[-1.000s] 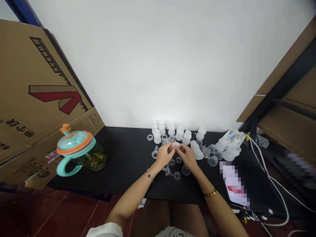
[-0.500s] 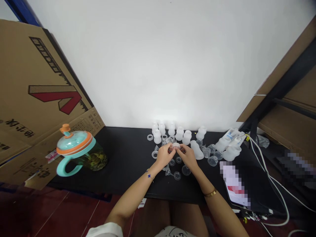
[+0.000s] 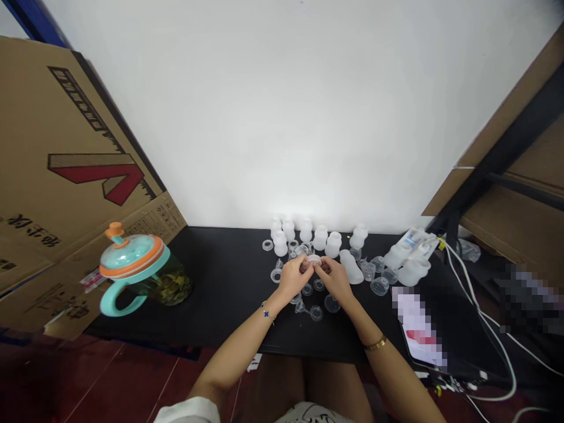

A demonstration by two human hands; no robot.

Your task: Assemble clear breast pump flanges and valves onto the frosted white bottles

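Note:
Between my two hands, above the black table, is a small white ring (image 3: 314,258), like a bottle collar. My left hand (image 3: 292,278) pinches its left side, and my right hand (image 3: 333,277) grips the right side with the thumbs close together. What sits inside the ring is too small to make out. Under and around the hands lie clear silicone teats (image 3: 316,313) and clear domed caps (image 3: 332,304). Two loose collars (image 3: 276,275) rest to the left. Behind them several frosted white bottles (image 3: 333,244) stand upright, and one larger bottle (image 3: 351,267) lies tilted beside my right hand.
A teal-lidded glass mug (image 3: 145,270) with leaves in it stands at left by a large cardboard box (image 3: 79,176). To the right are more clear caps (image 3: 379,286), bagged white bottles (image 3: 409,258), a phone (image 3: 420,329) and white cables (image 3: 476,299) on the black table (image 3: 220,305).
Both hands stay on the white ring in nearly the same place. The camera view has shifted very slightly; nothing else has visibly moved.

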